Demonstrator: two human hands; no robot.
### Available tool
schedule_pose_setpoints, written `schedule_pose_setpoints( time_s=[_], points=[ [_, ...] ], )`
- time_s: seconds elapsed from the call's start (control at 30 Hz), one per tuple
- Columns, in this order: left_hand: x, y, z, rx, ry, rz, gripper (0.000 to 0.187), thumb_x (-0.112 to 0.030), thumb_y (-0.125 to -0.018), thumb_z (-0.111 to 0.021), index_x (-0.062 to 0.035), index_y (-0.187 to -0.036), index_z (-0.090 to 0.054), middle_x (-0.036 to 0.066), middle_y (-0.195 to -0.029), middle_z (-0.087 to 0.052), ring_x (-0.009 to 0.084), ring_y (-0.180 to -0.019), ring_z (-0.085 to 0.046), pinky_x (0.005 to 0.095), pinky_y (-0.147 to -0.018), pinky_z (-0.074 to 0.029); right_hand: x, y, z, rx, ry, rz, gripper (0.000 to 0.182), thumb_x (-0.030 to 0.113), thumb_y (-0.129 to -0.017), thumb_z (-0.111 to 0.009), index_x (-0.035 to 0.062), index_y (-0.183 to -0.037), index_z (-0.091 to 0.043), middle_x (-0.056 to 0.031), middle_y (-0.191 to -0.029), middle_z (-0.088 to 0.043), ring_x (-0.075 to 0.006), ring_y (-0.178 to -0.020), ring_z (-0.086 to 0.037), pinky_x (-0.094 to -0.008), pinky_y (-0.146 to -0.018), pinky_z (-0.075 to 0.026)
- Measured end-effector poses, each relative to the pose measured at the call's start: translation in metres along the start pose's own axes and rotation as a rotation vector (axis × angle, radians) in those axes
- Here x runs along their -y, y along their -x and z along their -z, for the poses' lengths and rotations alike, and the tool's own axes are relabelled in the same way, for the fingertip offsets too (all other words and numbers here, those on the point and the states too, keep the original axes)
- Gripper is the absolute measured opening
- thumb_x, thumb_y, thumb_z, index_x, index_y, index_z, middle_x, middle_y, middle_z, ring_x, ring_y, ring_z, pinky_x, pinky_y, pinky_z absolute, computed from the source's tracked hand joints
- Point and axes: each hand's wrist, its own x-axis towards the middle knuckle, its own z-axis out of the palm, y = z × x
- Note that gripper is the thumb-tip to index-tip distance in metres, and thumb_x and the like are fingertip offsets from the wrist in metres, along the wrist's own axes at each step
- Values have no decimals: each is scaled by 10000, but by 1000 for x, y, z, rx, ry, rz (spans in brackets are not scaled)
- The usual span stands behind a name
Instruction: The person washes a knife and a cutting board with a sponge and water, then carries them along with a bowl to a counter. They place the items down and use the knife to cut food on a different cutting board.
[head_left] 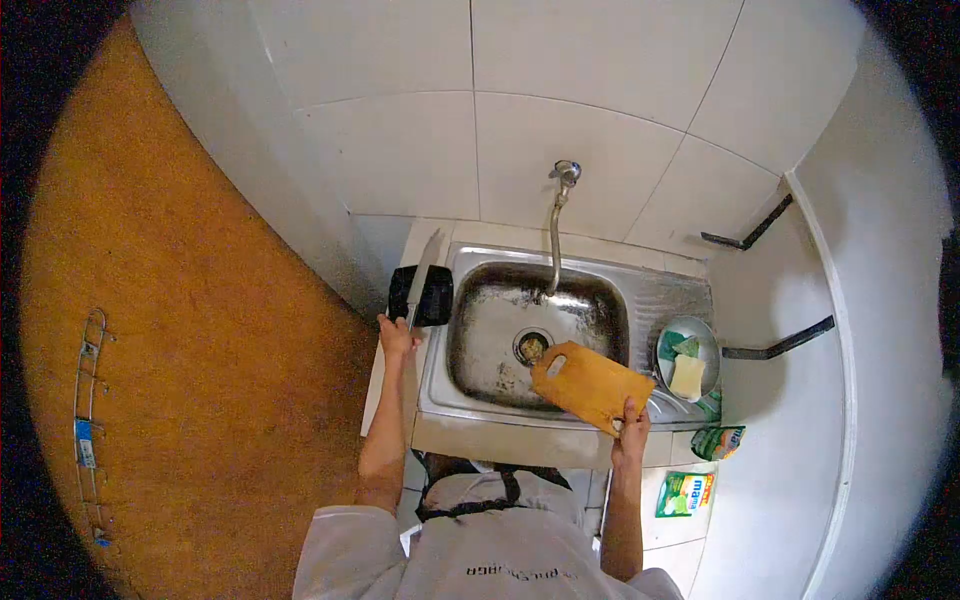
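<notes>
My left hand [399, 335] is closed around the handle of a knife [424, 268], whose long blade points up over a black tray [435, 297] at the sink's left edge. In my right hand [631, 432] is a yellow-brown cutting board [592, 386], gripped by its near right corner. The board is over the right front part of the steel sink [490, 345], and its handle-hole end reaches close to the drain [533, 346]. My fingers partly cover the knife's handle.
A metal bowl [708, 343] with a green scouring pad and a pale yellow sponge stands on the drainboard. The faucet [556, 230] hangs over the basin. Green packets [686, 494] lie front right. Black brackets [780, 342] jut from the right wall.
</notes>
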Motion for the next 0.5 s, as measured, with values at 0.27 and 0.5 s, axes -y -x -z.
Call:
schedule_pose_setpoints(
  time_s=[0.27, 0.5],
  points=[
    [-59, 82, 11, 118, -176, -238, 242, -133, -854, -410, -5, -1040, -322, 153, -639, -533, 224, -396, -541, 354, -337, -421, -5, 21, 4, 30, -55, 62, 331, 242, -853, -581, 45, -1108, -507, -38, -1016, -581, -139, -908, -553, -297, -733, -476],
    [-73, 104, 14, 391, 32, -32, 166, -133, -896, -380, -58, -1041, -350, 66, -633, -454, 148, -359, -452, 262, -298, -367, -5, 90, -13, -138, -84, 49, 336, 228, -859, -568, 50, -1131, -486, -49, -1018, -581, -148, -884, -559, -271, -747, -473]
  ],
)
